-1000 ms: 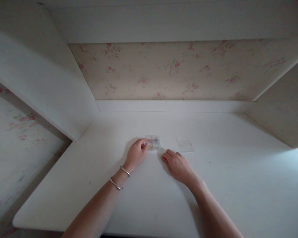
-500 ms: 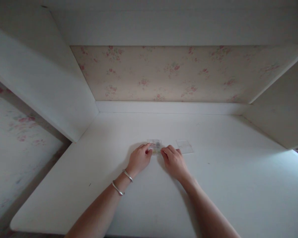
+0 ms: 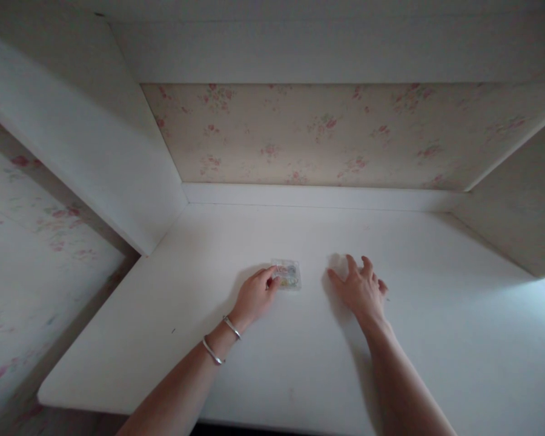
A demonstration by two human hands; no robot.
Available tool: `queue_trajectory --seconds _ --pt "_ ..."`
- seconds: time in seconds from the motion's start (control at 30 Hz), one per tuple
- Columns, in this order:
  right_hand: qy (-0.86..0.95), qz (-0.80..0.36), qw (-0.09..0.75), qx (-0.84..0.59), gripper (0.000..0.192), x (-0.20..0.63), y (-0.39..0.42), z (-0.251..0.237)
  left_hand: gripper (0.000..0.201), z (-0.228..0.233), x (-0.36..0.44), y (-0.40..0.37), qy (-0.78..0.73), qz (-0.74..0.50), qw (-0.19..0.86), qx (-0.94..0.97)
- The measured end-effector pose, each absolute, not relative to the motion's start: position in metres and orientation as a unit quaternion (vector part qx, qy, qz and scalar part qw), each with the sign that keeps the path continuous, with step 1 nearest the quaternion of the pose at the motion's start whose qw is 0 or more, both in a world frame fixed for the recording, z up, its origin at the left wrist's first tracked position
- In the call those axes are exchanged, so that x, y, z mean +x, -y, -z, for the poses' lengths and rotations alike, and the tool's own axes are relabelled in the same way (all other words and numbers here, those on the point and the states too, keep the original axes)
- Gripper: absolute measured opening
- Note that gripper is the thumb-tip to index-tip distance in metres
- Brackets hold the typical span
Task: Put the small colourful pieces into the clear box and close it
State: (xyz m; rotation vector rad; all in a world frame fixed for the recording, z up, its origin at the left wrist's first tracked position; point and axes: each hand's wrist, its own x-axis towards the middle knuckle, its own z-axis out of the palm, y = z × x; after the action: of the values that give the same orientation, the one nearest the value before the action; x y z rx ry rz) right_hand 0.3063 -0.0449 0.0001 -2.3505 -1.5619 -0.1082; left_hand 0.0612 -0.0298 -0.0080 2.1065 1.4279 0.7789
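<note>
A small clear plastic box (image 3: 292, 276) lies on the white desk, with tiny coloured things inside that are too small to name. My left hand (image 3: 255, 293) is closed on the box's left edge, thumb and fingers pinching it. Off to the right, my right hand (image 3: 360, 289) is open, its fingers spread and curved downward over a flat clear plastic piece, perhaps the lid (image 3: 338, 263). Much of that piece is hidden under the hand, and whether the fingers touch it I cannot tell.
The white desk (image 3: 254, 363) has a raised strip (image 3: 322, 197) along its back. White side panels stand at left (image 3: 95, 139) and right (image 3: 518, 194), with a shelf (image 3: 300, 48) overhead. A small dark speck (image 3: 173, 330) lies at the left.
My right hand has left the box's right edge, moved right and spread its fingers over the clear flat piece. My left hand stays on the box. The view has shifted slightly.
</note>
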Motion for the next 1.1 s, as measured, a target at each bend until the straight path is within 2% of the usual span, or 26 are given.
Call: queue_trajectory --seconds 0.13,0.23,0.3,0.37,0.43,0.53,0.67,0.93,1.1 --pt "0.551 0.019 0.185 -0.814 0.055 0.310 0.042 0.002 0.035 0.009 0.062 0.029 -0.524 -0.295 0.262 0.755" --pt "0.541 -0.027 0.275 -0.794 0.054 0.310 0.040 0.002 0.034 0.010 0.062 0.029 -0.526 -0.311 0.281 0.740" --pt "0.523 -0.126 0.391 -0.746 0.053 0.306 0.040 -0.002 0.033 0.010 0.062 0.029 -0.529 -0.332 0.289 0.725" --pt "0.485 -0.287 0.513 -0.647 0.050 0.296 0.043 -0.009 0.032 0.008 0.062 0.030 -0.535 -0.354 0.282 0.713" --pt "0.428 -0.469 0.576 -0.515 0.044 0.283 0.049 -0.020 0.031 0.004 0.062 0.031 -0.537 -0.374 0.265 0.708" --pt "0.370 -0.664 0.539 -0.363 0.034 0.264 0.059 -0.033 0.031 -0.004 0.060 0.033 -0.518 -0.403 0.255 0.710" --pt "0.343 -0.763 0.466 -0.289 0.032 0.252 0.066 -0.035 0.032 -0.014 0.059 0.038 -0.474 -0.434 0.298 0.706" --pt "0.336 -0.797 0.399 -0.303 0.040 0.245 0.064 -0.030 0.035 -0.019 0.063 0.042 -0.445 -0.415 0.423 0.671" --pt "0.355 -0.721 0.462 -0.375 0.040 0.248 0.063 -0.027 0.041 -0.017 0.061 0.034 -0.473 -0.421 0.441 0.636"
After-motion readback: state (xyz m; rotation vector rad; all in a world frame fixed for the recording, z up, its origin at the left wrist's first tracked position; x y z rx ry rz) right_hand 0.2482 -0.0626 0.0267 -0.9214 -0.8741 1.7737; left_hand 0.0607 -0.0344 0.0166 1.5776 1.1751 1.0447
